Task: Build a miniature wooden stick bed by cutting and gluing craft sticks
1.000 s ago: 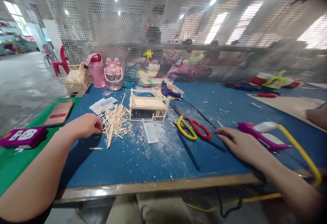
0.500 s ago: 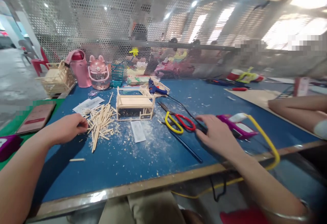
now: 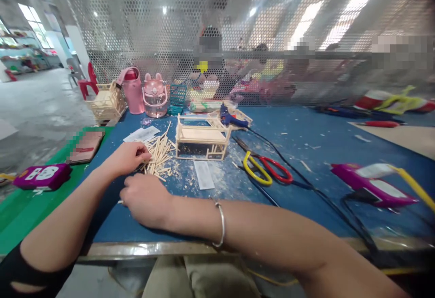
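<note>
Head view: the left hand (image 3: 127,157) pinches into the wooden stick pile (image 3: 158,155). The right hand (image 3: 146,199), curled, covers a loose stick (image 3: 120,202); its grip cannot be told. Beyond stands the stick model (image 3: 201,137), scissors (image 3: 265,171) rightward.

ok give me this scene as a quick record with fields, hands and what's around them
left hand: on the blue table, fingertips at the pile of wooden sticks
right hand: reached across, resting on the table just below the pile; grip cannot be told
wrist: silver bangle
behind pile: stick-built frame model
right of model: scissors with yellow and red handles, blue glue gun
far right: purple power strip
left edge: second purple power strip on green mat
back: pink bottle
</note>
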### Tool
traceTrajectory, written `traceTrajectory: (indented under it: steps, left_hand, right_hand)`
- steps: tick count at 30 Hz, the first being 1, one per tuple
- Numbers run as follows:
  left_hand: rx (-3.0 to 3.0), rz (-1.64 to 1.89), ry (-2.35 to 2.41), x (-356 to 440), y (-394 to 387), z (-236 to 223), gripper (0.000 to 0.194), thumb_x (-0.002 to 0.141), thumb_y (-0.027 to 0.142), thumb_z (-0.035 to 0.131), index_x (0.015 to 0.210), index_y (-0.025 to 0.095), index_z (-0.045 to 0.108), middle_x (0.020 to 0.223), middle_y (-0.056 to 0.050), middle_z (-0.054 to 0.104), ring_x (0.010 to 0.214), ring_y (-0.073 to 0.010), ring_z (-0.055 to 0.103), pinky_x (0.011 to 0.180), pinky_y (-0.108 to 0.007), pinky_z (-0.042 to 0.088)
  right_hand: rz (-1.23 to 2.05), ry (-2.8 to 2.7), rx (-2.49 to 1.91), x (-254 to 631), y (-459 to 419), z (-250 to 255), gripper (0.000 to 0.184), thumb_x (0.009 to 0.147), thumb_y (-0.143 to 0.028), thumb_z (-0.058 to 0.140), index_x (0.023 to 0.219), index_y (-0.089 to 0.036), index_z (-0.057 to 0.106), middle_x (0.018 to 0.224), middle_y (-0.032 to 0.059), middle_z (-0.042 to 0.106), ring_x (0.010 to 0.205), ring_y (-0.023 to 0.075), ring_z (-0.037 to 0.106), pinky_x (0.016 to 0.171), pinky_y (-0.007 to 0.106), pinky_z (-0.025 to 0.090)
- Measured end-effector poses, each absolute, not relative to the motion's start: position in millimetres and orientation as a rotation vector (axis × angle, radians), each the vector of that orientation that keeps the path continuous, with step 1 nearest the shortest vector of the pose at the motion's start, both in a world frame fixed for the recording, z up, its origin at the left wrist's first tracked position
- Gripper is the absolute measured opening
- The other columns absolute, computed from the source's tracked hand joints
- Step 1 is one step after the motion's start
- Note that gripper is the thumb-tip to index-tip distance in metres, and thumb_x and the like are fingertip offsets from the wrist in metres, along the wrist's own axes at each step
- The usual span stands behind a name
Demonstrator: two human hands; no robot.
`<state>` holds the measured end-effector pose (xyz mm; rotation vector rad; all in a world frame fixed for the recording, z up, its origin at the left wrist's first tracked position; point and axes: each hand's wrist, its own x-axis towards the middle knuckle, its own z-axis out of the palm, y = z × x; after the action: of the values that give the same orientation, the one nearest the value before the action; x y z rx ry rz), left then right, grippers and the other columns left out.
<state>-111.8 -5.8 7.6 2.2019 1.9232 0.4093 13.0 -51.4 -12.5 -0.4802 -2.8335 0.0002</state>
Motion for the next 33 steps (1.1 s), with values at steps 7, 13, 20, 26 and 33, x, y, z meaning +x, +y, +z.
traceTrajectory:
  steps: [7,13,20,26,33]
  left_hand:
    - [2.132,0.824,1.944,-106.5,-11.9,16.9,0.034,0.080,0.041,0.041,0.083,0.016,0.062,0.069,-0.003,0.064,0.063,-0.0161,0.054,0.059,-0.025,0.037]
    - [2.153,1.023,1.605,-73.9,-27.5,24.9,0.032,0.083,0.035,0.041,0.095,0.018,0.065,0.097,-0.006,0.068,0.089,-0.0186,0.058,0.079,-0.029,0.041]
    - [2.409,0.581,1.205,9.6,-40.4,27.4,0.032,0.085,0.031,0.038,0.086,0.018,0.068,0.083,-0.011,0.070,0.072,-0.0215,0.062,0.062,-0.028,0.040]
    - [2.369,0.561,1.207,20.9,-34.8,12.9,0.024,0.080,0.022,0.043,0.070,0.017,0.063,0.067,-0.008,0.066,0.062,-0.0179,0.057,0.058,-0.026,0.036]
    - [1.323,0.846,0.959,14.6,-33.9,4.0,0.022,0.077,0.036,0.051,0.086,0.016,0.049,0.072,-0.002,0.063,0.051,-0.0080,0.052,0.056,-0.024,0.042]
  right_hand:
    - [0.012,-2.874,-0.611,48.5,-41.3,-7.2,0.015,0.080,-0.011,0.042,0.085,-0.012,0.057,0.071,0.0055,0.063,0.062,0.0164,0.056,0.052,0.027,0.038]
    - [0.144,-2.629,-0.777,137.9,-25.4,8.4,0.022,0.082,-0.010,0.034,0.091,-0.016,0.053,0.085,0.0076,0.063,0.077,0.0162,0.056,0.067,0.027,0.042]
    - [0.337,-2.342,-1.019,176.4,-34.9,3.9,0.007,0.085,-0.020,0.038,0.087,-0.019,0.045,0.074,0.0025,0.056,0.066,0.0144,0.052,0.060,0.026,0.039]
    - [0.431,-2.172,-1.159,199.4,-42.6,6.1,0.014,0.087,-0.023,0.037,0.099,-0.018,0.042,0.067,-0.0017,0.054,0.060,0.0122,0.050,0.060,0.023,0.039]
    - [0.054,-2.187,-1.916,262.9,-1.7,13.4,0.015,0.075,-0.029,0.051,0.082,-0.016,0.054,0.078,0.0077,0.060,0.072,0.0193,0.055,0.062,0.028,0.038]
